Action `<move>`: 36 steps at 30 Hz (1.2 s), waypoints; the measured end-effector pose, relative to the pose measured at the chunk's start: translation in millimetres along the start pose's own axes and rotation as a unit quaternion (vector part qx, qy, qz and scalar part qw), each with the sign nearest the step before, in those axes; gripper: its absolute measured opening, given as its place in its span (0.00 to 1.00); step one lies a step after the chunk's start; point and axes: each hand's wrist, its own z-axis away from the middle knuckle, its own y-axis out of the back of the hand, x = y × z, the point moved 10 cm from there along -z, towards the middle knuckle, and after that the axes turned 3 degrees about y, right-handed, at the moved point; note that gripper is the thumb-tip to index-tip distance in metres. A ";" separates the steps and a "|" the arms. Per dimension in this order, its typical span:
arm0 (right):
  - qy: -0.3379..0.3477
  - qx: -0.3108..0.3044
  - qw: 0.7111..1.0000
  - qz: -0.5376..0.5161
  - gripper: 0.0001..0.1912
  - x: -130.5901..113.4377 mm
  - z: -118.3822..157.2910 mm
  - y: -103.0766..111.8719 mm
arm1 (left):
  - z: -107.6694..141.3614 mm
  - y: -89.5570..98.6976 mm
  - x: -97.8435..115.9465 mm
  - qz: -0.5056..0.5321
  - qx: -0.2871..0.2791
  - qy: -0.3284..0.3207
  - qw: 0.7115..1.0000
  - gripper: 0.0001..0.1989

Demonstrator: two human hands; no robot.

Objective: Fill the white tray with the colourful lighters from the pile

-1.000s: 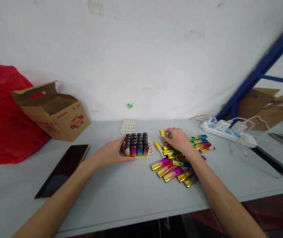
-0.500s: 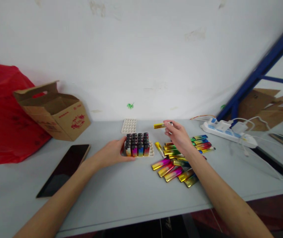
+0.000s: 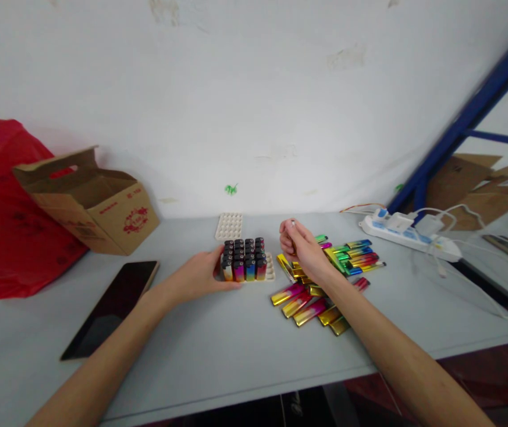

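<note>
Several black-topped lighters stand upright in rows in a white tray, whose right end shows bare sockets. My left hand is around the left side of these lighters, thumb in front and fingers behind. Right of the tray, my right hand is raised with its fingers curled closed; a lighter is mostly hidden inside them. Below and beside it, several shiny multicoloured lighters lie in a loose pile on the table. Behind the upright rows lies a second white tray with bare sockets.
A dark tablet lies left of my left forearm. Farther left are an open cardboard box and a red bag. At the right are a white power strip with cables and a blue metal frame.
My right hand has moved left and slightly down, and its fingers have curled round the lighter that stuck out before. My left hand keeps its place at the upright lighters. The view has shifted slightly.
</note>
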 end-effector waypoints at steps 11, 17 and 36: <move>0.083 0.062 0.960 0.259 0.26 6.7 -1.9 14.7 | 0.6 -4.4 -0.2 -0.016 -0.024 0.013 0.999 0.35; 0.120 0.046 0.948 0.291 0.26 -4.9 0.7 8.5 | -0.2 -4.4 -3.4 -0.017 -0.023 0.015 0.999 0.35; 0.129 -0.133 0.799 0.572 0.06 17.2 -1.8 -16.2 | -0.2 -3.9 -2.1 -0.021 -0.025 0.025 0.999 0.34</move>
